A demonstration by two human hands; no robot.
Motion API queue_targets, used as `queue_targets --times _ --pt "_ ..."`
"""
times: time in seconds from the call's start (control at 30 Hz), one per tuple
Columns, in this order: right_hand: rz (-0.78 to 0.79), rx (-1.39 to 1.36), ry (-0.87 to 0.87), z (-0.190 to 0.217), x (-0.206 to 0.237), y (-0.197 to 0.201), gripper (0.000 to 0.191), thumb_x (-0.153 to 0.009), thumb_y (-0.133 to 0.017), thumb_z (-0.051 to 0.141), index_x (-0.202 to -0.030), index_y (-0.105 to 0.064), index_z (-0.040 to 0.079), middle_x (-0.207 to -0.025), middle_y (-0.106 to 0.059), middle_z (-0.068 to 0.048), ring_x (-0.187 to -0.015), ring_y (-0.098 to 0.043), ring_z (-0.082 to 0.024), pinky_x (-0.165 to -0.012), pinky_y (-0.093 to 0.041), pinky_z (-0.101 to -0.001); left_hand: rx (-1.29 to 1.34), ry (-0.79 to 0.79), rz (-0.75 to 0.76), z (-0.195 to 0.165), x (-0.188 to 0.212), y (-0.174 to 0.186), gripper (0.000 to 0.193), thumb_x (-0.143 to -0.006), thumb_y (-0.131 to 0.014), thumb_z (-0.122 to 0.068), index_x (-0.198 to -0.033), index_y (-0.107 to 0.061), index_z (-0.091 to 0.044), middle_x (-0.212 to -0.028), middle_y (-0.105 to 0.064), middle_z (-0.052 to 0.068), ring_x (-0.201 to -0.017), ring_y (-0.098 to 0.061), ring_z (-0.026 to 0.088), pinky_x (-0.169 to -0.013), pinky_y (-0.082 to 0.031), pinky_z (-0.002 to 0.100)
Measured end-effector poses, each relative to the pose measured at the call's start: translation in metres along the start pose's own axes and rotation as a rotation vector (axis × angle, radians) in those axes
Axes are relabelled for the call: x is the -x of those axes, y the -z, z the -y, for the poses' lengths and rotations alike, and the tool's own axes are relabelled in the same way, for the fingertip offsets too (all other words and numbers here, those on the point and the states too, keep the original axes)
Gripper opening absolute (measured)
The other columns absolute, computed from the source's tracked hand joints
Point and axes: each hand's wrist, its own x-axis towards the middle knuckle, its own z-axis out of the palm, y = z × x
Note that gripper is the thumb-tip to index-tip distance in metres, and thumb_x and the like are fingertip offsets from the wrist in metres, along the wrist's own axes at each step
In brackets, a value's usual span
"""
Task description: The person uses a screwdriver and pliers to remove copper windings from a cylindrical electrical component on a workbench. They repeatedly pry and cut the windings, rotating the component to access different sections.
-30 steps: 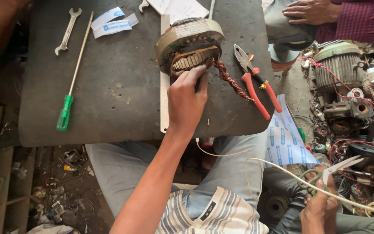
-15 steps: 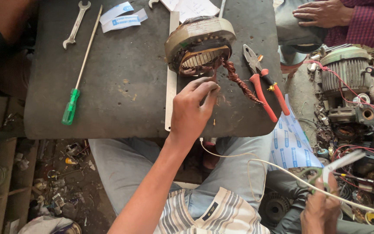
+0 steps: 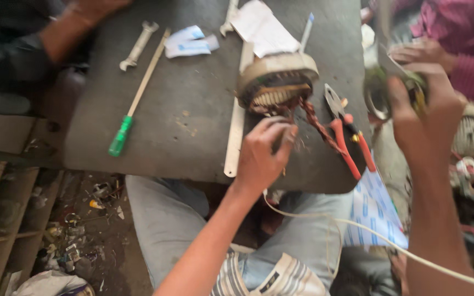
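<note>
The dark table (image 3: 193, 126) fills the upper middle of the view. At its 1 o'clock area lies a round motor stator (image 3: 277, 82), open face toward the person, copper windings showing. A twisted bundle of reddish wire (image 3: 316, 125) runs from it toward 4 o'clock. Just right of that bundle lie red-handled pliers (image 3: 348, 140). A flat metal strip (image 3: 236, 131) lies lengthwise left of the stator. A green-handled screwdriver (image 3: 133, 107) and a spanner (image 3: 137, 45) lie at the 10 o'clock side, well apart from the work, and folded papers (image 3: 263, 28) sit at 12 o'clock.

Left hand (image 3: 263, 153): forearm reaching up from 6 o'clock, wrist straight, fingers curled with the tips gathered at the lower edge of the stator where the wire leaves it. The grip looks pinched together at the windings, but blur hides whether a strand is actually held.

Right hand (image 3: 421, 107): raised off the table at 3 o'clock, grip closed around a round metal part (image 3: 381, 96), blurred.

Judgement: the winding work is best done with the stator kept flat and steady, pulling strands gently along their lie so the insulation is not scraped.

Another person's hand (image 3: 421, 55) rests near 2 o'clock.
</note>
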Motion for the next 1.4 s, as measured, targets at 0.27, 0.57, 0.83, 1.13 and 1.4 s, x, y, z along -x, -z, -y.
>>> queue_targets --times 0.27,0.57,0.83,1.13,1.4 --pt "0.584 0.073 0.321 0.06 -0.149 -0.105 0.033 -0.101 -0.075 0.028 -0.123 -0.069 0.005 -0.093 -0.07 -0.019 -0.079 -0.067 -0.029 -0.074 -0.051 -0.0421 -0.109 0.021 0.016 -0.004 0.002 0.005 0.015 -0.097 -0.07 -0.019 -0.102 -0.072 -0.005 -0.113 -0.071 0.016 -0.095 -0.071 0.039 -0.081 -0.057 0.044" --pt "1.021 0.183 0.224 0.103 -0.19 -0.194 0.057 -0.085 -0.085 0.051 -0.12 -0.071 0.008 -0.102 -0.076 -0.014 -0.091 -0.069 -0.028 -0.081 -0.053 -0.0419 -0.209 -0.06 0.006 -0.004 0.001 0.006 0.016 -0.096 -0.07 -0.02 -0.102 -0.07 -0.006 -0.111 -0.069 0.013 -0.094 -0.071 0.037 -0.082 -0.057 0.043" --pt "0.276 -0.031 0.555 0.063 -0.144 -0.136 0.017 -0.105 -0.073 0.017 -0.113 -0.073 0.002 -0.103 -0.072 -0.017 -0.096 -0.07 -0.035 -0.084 -0.053 -0.042 -0.155 -0.047 -0.001 -0.008 0.002 0.004 0.016 -0.093 -0.072 -0.019 -0.103 -0.073 -0.007 -0.112 -0.071 0.014 -0.091 -0.072 0.038 -0.079 -0.059 0.043" --pt "0.115 -0.055 -0.057 0.098 0.057 -0.045 0.008 -0.097 -0.072 0.005 -0.105 -0.075 0.005 -0.094 -0.078 -0.008 -0.064 -0.063 -0.02 -0.06 -0.047 -0.0313 0.059 -0.004 0.011 -0.006 0.004 0.008 0.017 -0.108 -0.051 -0.01 -0.122 -0.058 -0.002 -0.097 -0.068 0.022 -0.089 -0.068 0.045 -0.076 -0.053 0.049" --pt "0.04 0.144 0.051 0.104 0.08 -0.102 0.029 -0.103 -0.064 0.017 -0.124 -0.068 -0.003 -0.112 -0.073 -0.026 -0.102 -0.072 -0.042 -0.089 -0.056 -0.0454 0.064 0.029 -0.036 -0.003 0.018 0.005 0.026 -0.11 -0.043 -0.008 -0.136 -0.046 -0.004 -0.105 -0.071 0.026 -0.098 -0.069 0.048 -0.079 -0.052 0.052"
